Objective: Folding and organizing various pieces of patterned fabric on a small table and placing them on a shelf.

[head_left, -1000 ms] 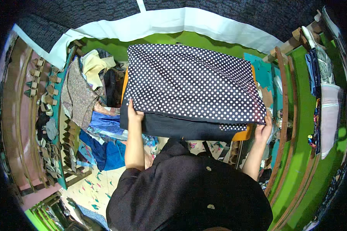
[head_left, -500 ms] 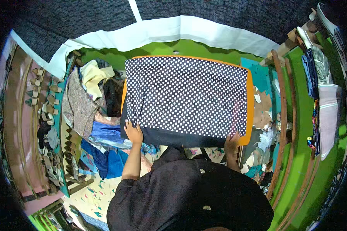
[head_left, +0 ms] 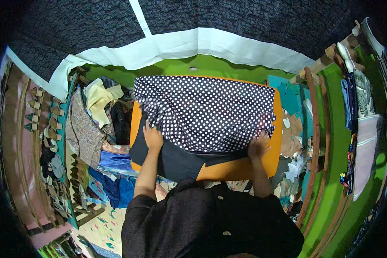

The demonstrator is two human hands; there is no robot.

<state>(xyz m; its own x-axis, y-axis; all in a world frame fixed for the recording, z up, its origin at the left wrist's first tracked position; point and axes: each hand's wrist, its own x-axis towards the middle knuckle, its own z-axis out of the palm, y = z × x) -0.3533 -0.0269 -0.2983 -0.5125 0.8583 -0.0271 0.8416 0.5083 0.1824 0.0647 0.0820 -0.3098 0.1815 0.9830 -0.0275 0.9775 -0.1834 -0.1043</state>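
A black fabric with white polka dots (head_left: 206,109) lies bunched and wrinkled over an orange board (head_left: 230,170). Plain black cloth (head_left: 176,161) shows from beneath its near left edge. My left hand (head_left: 153,136) rests where the dotted fabric meets the black cloth, fingers extended, some fingertips hard to make out against the folds. At the near right edge of the dotted fabric, my right hand (head_left: 259,145) lies with its fingers spread on the cloth. Both hands look open, pressed on the fabric rather than gripping it.
Heaped cloths, among them a pale yellow piece (head_left: 99,103) and blue cloth (head_left: 116,161), lie left of the board. Scraps (head_left: 293,129) cover a teal surface at right. Wooden rails (head_left: 312,137) and a hanging striped cloth (head_left: 366,150) stand farther right; shoe forms (head_left: 56,122) line the left.
The dotted fabric's near edge has been pushed away from me and bunched up, exposing orange board and black cloth in front. Both hands have moved away from me with it.
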